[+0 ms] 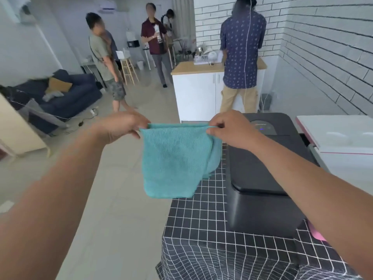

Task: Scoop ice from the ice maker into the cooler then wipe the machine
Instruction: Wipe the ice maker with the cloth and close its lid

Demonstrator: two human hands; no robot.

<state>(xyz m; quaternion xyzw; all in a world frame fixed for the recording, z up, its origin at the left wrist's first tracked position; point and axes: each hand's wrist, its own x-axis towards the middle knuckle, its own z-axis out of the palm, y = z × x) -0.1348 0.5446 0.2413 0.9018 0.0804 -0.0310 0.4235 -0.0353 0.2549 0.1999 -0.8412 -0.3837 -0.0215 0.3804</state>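
A teal cloth [173,158] hangs folded in the air in front of me, left of the machine. My left hand [123,126] pinches its top left corner and my right hand [230,128] pinches its top right corner. The black ice maker [262,174] stands with its lid down on a table covered by a black cloth with a white grid [197,235]. A small blue light glows on its top panel. The white cooler [341,136] with a pink edge sits to the right of the machine, its lid closed.
A person in a patterned blue shirt [242,53] stands at a white counter [193,91] just beyond the table. Three other people stand farther back on the left. A dark sofa [66,98] is at the left. Pale tiled floor [113,199] lies left of the table.
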